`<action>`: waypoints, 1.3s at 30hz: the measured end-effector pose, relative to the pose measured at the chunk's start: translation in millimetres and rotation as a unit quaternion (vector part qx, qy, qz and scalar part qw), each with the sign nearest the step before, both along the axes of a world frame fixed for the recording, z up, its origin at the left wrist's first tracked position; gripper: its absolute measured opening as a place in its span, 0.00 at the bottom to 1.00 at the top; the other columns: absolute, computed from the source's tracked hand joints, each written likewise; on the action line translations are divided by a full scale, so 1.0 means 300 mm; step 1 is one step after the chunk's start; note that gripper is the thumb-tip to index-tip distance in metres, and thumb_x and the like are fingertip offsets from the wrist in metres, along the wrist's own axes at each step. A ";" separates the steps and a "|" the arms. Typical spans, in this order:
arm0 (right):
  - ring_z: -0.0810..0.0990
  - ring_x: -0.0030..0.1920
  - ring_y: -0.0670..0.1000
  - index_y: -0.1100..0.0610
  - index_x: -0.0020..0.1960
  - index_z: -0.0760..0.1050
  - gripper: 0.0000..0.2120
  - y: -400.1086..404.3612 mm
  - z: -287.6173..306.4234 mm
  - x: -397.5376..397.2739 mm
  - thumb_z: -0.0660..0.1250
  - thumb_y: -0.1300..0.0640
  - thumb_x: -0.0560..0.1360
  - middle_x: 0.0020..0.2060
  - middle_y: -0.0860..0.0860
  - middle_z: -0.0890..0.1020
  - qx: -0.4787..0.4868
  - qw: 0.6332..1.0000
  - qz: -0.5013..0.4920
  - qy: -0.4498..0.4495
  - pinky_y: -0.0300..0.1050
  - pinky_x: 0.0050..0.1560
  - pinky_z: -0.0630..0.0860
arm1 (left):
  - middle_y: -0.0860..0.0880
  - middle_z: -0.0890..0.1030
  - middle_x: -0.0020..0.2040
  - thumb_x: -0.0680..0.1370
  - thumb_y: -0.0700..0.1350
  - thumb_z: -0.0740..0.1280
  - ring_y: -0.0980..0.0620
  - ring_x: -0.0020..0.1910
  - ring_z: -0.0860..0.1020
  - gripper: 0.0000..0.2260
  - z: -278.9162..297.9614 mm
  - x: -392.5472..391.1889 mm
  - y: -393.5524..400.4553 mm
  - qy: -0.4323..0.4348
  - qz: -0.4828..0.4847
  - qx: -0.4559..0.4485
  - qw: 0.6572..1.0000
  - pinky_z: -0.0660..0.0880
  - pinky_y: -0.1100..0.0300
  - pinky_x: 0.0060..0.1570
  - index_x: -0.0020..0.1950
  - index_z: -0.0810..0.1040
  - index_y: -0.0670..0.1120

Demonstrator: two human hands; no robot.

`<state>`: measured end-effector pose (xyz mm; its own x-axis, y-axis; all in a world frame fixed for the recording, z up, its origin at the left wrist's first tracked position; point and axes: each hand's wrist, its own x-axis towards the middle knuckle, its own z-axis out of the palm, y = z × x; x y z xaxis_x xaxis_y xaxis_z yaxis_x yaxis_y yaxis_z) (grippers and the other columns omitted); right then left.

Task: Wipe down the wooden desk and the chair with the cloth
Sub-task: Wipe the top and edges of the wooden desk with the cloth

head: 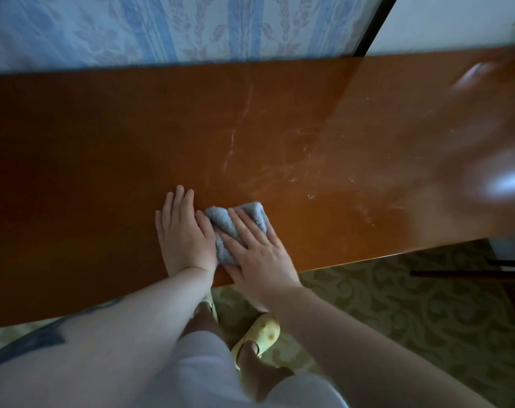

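Head view: right hand [257, 254] flat, fingers straight, pressing blue cloth [235, 228] onto wooden desk [103, 160] near front edge. Left hand [182, 231] flat on desk, touching cloth's left side, grasping nothing. Dusty smears beyond cloth, up right. Yellow slippers [262, 334] below.

The wooden desk [103, 160] is a glossy orange-brown, darker toward the left, with pale whitish smears right of centre and bright glare at its far right. The cloth [235, 222] is a soft grey-blue. Beyond the desk, the wall covering [162, 28] has blue and white stripes with a faint leafy print. The carpet [397, 313] nearby is olive green with paler scrolls. The slippers [262, 334] are pale yellow.
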<state>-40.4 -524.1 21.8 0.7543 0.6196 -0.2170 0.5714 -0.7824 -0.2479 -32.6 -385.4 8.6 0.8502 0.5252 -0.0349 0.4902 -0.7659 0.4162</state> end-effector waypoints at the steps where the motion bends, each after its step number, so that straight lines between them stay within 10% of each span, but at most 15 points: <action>1: 0.39 0.77 0.46 0.41 0.79 0.48 0.26 -0.019 -0.008 0.033 0.49 0.41 0.82 0.79 0.46 0.47 0.001 1.000 0.003 -0.003 0.53 0.76 0.38 | 0.50 0.63 0.77 0.83 0.46 0.53 0.51 0.77 0.55 0.20 0.002 0.002 0.001 0.003 0.000 -0.001 1.000 0.48 0.51 0.77 0.75 0.66 0.47; 6: 0.53 0.78 0.49 0.43 0.77 0.58 0.27 -0.045 -0.039 -0.111 0.52 0.44 0.78 0.77 0.49 0.59 0.041 0.956 -0.285 -0.045 0.55 0.74 0.56 | 0.49 0.62 0.77 0.82 0.48 0.52 0.51 0.77 0.54 0.21 -0.003 -0.007 -0.003 -0.003 -0.007 -0.005 1.000 0.46 0.52 0.76 0.75 0.65 0.47; 13: 0.39 0.77 0.44 0.41 0.77 0.49 0.26 -0.018 -0.006 0.069 0.45 0.39 0.80 0.77 0.43 0.45 -0.024 0.999 0.023 0.013 0.53 0.76 0.42 | 0.51 0.67 0.74 0.81 0.42 0.58 0.51 0.75 0.61 0.19 0.008 -0.011 0.029 -0.023 -0.009 -0.045 0.999 0.54 0.52 0.74 0.72 0.70 0.48; 19: 0.42 0.76 0.42 0.40 0.77 0.51 0.27 0.026 -0.026 -0.040 0.50 0.42 0.78 0.77 0.45 0.53 0.033 0.964 -0.263 -0.033 0.52 0.74 0.48 | 0.50 0.74 0.69 0.80 0.40 0.60 0.48 0.70 0.67 0.15 0.016 0.064 0.161 -0.090 -0.009 -0.111 0.990 0.64 0.47 0.70 0.65 0.76 0.47; 25: 0.40 0.78 0.44 0.40 0.78 0.49 0.26 0.082 -0.009 0.098 0.47 0.37 0.82 0.78 0.44 0.50 -0.019 0.999 0.024 -0.022 0.52 0.76 0.38 | 0.48 0.67 0.75 0.82 0.47 0.55 0.48 0.76 0.60 0.19 -0.014 0.088 0.162 -0.041 -0.016 -0.030 0.999 0.51 0.49 0.75 0.72 0.69 0.47; 31: 0.51 0.78 0.47 0.46 0.72 0.69 0.25 0.183 -0.027 -0.096 0.55 0.38 0.79 0.77 0.49 0.60 0.093 0.975 -0.198 -0.028 0.53 0.76 0.52 | 0.47 0.66 0.75 0.80 0.50 0.52 0.47 0.76 0.59 0.23 -0.011 0.091 0.156 -0.022 -0.030 -0.002 0.999 0.50 0.48 0.75 0.73 0.68 0.47; 37: 0.46 0.78 0.47 0.45 0.72 0.67 0.23 0.036 -0.034 0.113 0.52 0.40 0.81 0.78 0.47 0.56 -0.026 0.993 0.109 -0.033 0.58 0.74 0.54 | 0.49 0.66 0.75 0.80 0.52 0.50 0.49 0.76 0.58 0.23 -0.012 0.089 0.159 -0.026 -0.024 -0.021 0.999 0.50 0.48 0.76 0.74 0.67 0.48; 39: 0.43 0.78 0.44 0.44 0.75 0.61 0.24 -0.009 -0.030 0.160 0.49 0.39 0.81 0.78 0.45 0.53 -0.024 0.997 0.046 -0.049 0.57 0.74 0.55 | 0.48 0.66 0.75 0.80 0.53 0.49 0.48 0.76 0.58 0.24 -0.009 0.088 0.155 -0.027 -0.027 -0.015 0.999 0.50 0.48 0.76 0.74 0.67 0.48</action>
